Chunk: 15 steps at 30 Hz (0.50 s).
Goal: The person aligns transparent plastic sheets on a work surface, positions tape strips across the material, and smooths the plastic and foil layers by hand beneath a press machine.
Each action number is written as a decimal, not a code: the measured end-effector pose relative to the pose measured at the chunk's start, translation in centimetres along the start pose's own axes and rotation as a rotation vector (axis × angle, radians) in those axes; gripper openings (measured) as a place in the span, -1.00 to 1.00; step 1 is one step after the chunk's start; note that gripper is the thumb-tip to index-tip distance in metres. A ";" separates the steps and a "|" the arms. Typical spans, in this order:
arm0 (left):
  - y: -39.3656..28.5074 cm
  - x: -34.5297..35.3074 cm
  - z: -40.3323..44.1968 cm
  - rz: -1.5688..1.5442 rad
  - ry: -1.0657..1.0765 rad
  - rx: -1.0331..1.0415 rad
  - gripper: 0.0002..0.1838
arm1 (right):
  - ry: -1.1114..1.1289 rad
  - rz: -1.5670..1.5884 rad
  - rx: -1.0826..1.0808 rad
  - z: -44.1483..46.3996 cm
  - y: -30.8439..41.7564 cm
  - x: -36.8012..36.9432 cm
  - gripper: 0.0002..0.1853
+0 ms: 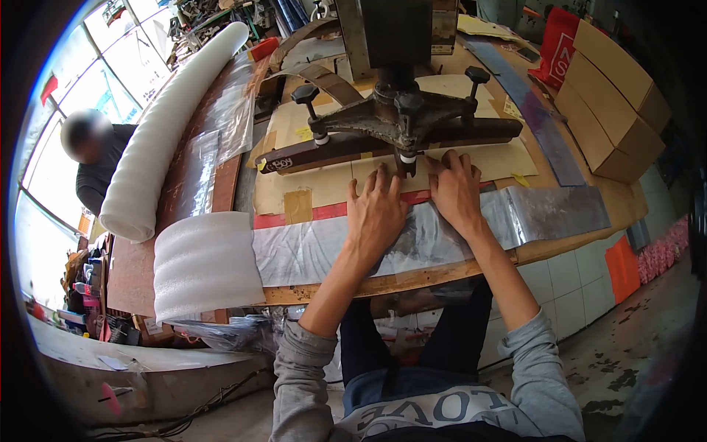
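My left hand (375, 210) lies palm down, fingers apart, at the front edge of a cream board (324, 195). Beside it, my right hand (455, 190) also rests flat with its fingers stretched forward. Both touch the area where a clear plastic sheet (309, 254) meets a red strip (324, 213) along the board. Just beyond my fingertips is a dark metal press (398, 110) with a long horizontal bar (471, 134) and black knobs. Whether any film is pinched under my fingertips is hard to see.
A white foam roll (169, 140) lies along the left side, with a cut foam piece (206, 265) at the front left. Cardboard boxes (607, 103) and a red bag (557, 48) stand at the right. Another person (99, 162) is at the far left.
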<state>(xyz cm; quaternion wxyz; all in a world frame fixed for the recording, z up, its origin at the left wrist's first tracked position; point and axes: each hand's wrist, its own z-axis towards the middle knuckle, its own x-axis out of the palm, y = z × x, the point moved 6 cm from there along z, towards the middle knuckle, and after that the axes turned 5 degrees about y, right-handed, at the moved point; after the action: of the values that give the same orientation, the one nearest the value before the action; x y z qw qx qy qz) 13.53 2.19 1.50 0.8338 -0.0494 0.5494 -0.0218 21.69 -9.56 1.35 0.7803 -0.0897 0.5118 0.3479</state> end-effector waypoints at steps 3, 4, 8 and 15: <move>0.0 0.0 -0.1 -0.006 -0.002 0.009 -0.56 | 0.001 0.007 -0.001 0.0 0.0 -0.1 -0.66; 0.0 -0.1 -0.1 -0.006 -0.006 0.013 -0.56 | 0.003 0.009 0.003 0.0 0.1 -0.1 -0.66; -0.1 -0.1 0.0 -0.004 0.001 0.010 -0.56 | 0.001 -0.007 0.004 0.0 0.0 -0.1 -0.65; -0.2 -0.4 0.1 0.013 -0.014 0.028 -0.58 | 0.002 -0.041 0.003 0.0 -0.1 0.2 -0.68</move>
<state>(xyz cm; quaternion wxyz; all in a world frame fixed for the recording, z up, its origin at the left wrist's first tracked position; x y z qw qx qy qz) 13.47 2.08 1.97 0.8383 -0.0345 0.5436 -0.0237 21.82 -9.49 1.17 0.7869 -0.0992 0.5113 0.3309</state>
